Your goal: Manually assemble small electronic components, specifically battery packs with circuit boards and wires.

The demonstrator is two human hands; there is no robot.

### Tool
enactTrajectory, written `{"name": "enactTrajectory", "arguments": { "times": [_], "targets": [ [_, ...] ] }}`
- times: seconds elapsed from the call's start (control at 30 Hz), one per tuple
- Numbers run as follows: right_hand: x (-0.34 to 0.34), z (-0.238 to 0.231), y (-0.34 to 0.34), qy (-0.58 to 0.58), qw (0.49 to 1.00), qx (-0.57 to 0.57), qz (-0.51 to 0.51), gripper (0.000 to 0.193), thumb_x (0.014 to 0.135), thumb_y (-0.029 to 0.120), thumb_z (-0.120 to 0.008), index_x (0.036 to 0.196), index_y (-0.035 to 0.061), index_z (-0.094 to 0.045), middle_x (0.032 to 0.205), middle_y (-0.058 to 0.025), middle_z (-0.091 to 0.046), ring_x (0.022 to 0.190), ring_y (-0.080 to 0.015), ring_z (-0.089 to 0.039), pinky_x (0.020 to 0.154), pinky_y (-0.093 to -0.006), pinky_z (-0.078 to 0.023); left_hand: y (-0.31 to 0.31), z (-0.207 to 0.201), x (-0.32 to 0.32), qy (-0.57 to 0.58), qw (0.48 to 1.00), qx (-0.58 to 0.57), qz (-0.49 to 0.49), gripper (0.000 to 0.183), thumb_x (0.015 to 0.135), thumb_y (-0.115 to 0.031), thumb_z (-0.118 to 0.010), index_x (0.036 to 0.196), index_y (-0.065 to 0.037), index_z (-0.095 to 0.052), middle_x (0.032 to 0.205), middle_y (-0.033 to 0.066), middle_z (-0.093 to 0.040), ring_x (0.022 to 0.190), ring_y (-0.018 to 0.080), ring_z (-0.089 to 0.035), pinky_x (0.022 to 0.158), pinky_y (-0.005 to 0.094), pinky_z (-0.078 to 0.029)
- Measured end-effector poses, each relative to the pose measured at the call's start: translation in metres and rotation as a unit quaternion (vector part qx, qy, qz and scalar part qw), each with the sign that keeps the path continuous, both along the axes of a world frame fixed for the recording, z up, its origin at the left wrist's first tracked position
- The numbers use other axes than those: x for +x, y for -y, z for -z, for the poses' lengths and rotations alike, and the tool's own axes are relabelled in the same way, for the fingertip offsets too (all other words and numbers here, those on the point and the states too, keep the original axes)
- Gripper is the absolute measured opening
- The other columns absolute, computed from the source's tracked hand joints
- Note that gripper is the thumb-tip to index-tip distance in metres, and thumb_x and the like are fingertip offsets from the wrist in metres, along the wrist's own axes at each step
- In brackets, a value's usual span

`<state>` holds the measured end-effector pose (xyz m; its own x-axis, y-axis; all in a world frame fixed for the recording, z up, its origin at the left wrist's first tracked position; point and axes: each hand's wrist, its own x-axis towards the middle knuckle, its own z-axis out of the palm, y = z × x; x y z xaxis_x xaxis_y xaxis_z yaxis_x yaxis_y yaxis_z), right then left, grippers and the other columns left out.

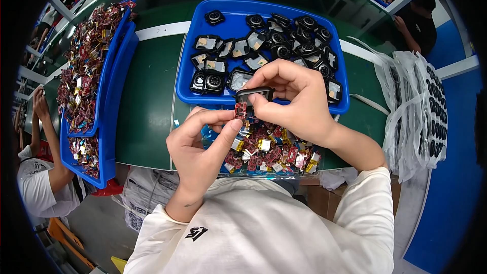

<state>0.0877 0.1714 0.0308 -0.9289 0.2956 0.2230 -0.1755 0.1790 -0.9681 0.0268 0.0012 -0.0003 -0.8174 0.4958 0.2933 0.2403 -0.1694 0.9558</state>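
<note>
Between thumb and fingers, my left hand (200, 139) pinches a small red circuit board (240, 111). My right hand (294, 96) grips a black smartwatch case (248, 93) just above and against the board; whether the two are still joined I cannot tell. Below both hands lies a pile of red circuit boards with silver and yellow battery cells (264, 147) in a tray at the table's near edge. Behind them stands a blue tray (185, 83) holding many black watch cases (281, 38), some showing grey inner sides.
At the left, stacked blue bins (109, 142) hold heaps of red boards (83, 76). White plastic sheets with rows of black parts (418, 111) hang over the right side. The green table (147, 106) runs beneath. Other people sit at the left and far right.
</note>
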Motion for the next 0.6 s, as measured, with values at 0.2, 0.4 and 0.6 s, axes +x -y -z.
{"name": "enactTrajectory", "arguments": {
  "times": [0.2, 0.4, 0.6],
  "targets": [
    [0.005, 0.000, -0.001, -0.023, 0.996, 0.085, -0.026, 0.017, 0.076, -0.006, -0.065, 0.092, -0.0038, -0.060, 0.094, -0.0114, -0.066, 0.090, -0.0170, -0.067, 0.082, -0.0293, -0.055, -0.005, -0.007, 0.003, 0.130, 0.991, 0.029, 0.030, 0.015, 0.079, 0.002, -0.072, 0.092, 0.006, -0.066, 0.081, 0.0071, -0.067, 0.072, 0.0078, -0.060, 0.062, 0.0181, -0.046],
    [0.005, -0.005, 0.000, -0.037, 0.996, 0.034, -0.071, 0.019, 0.075, 0.005, -0.072, 0.089, -0.0014, -0.062, 0.084, -0.0067, -0.068, 0.081, -0.0114, -0.067, 0.076, -0.0244, -0.055, -0.004, -0.004, -0.004, 0.127, 0.991, 0.045, 0.003, 0.019, 0.077, 0.004, -0.074, 0.087, 0.004, -0.058, 0.079, 0.0074, -0.066, 0.069, 0.0073, -0.061, 0.059, 0.0168, -0.046],
    [0.005, -0.016, -0.006, -0.025, 0.984, 0.156, -0.082, 0.024, 0.077, 0.002, -0.073, 0.101, 0.0000, -0.069, 0.091, -0.0101, -0.070, 0.089, -0.0148, -0.068, 0.077, -0.0254, -0.054, 0.002, 0.000, -0.010, 0.058, 0.998, -0.033, -0.002, 0.021, 0.074, 0.000, -0.077, 0.084, 0.000, -0.058, 0.073, 0.0034, -0.063, 0.066, 0.0047, -0.058, 0.059, 0.0163, -0.041]
  ]
}}
